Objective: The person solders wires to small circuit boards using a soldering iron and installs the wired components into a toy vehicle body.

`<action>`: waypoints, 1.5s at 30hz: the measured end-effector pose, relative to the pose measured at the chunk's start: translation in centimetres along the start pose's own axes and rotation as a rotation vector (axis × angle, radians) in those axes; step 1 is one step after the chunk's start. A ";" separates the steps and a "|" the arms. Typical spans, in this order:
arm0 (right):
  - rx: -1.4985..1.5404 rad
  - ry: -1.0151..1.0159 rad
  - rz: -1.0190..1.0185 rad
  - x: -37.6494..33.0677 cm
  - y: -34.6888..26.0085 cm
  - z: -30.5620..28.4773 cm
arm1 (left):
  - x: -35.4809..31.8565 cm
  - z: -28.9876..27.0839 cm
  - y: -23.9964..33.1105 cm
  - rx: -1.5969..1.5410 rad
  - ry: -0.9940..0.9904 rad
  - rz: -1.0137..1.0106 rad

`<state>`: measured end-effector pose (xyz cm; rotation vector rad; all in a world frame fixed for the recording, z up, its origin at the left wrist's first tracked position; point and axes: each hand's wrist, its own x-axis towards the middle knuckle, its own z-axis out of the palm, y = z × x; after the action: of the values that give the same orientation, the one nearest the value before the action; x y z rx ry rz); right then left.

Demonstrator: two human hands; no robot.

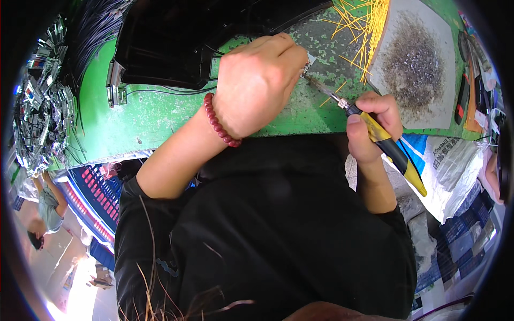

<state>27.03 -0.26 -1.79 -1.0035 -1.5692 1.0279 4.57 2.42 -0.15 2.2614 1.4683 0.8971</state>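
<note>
My right hand (376,120) is wrapped round the yellow and black handle of a soldering iron (393,150). The iron's tip points up and left, close to the fingertips of my left hand (259,80). That hand is closed, its back turned up, with a bracelet of red beads on the wrist. A small metallic and white part (309,63) shows at its fingertips; the hand hides most of it. Thin dark wires (171,91) run across the green table toward my left hand. Whether the iron touches the part, I cannot tell.
Yellow sticks of solder (369,27) lie at the far right, beside a grey sheet (444,59) strewn with dark grains. A large black casing (166,48) stands behind my left hand. Shiny metal parts with wires (45,101) are heaped at the left. Below stands a basket (99,192).
</note>
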 end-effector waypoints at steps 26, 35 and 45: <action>-0.022 0.011 -0.012 -0.1 -0.2 0.5 | 0.0 -0.5 0.3 0.003 -0.082 -0.045; 0.020 0.039 -0.046 -0.1 0.1 0.4 | 0.1 -0.5 0.2 0.013 -0.079 -0.037; 0.162 0.118 -0.090 -0.7 1.1 0.3 | -0.1 -0.3 0.2 -0.005 -0.046 -0.018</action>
<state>26.99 -0.67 -3.10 -0.8591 -1.3987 0.9985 4.45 2.22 0.14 2.2465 1.4631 0.8368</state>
